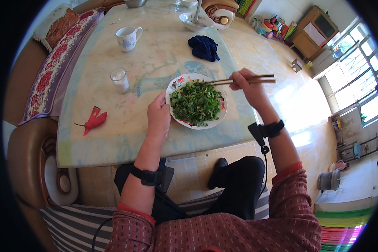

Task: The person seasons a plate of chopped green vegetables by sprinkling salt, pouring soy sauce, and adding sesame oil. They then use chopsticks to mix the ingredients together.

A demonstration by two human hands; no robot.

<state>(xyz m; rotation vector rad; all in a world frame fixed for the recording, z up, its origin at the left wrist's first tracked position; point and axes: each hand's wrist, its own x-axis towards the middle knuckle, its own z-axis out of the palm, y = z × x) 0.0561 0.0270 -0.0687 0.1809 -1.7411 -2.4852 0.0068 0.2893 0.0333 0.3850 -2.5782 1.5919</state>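
A white patterned plate (188,125) bears a heap of chopped leafy greens (196,102). My left hand (159,115) grips the plate's left rim, its thumb towards the top. In my right hand (246,85) is a pair of chopsticks (264,78), whose tips touch the upper right part of the greens. Left of the plate stands a small clear glass (119,80) with something white in it. Further left lie a red chili pepper (98,121) and a red-handled tool (95,111), partly under the pepper; its kind is hard to tell.
The table (113,138) has a patterned cover. Beyond the plate are a floral mug (127,41), a crumpled dark blue cloth (204,48) and a white bowl (192,26) with a metal utensil in it. A metal bowl (136,3) stands at the far end. A sofa armrest (31,151) is at the left.
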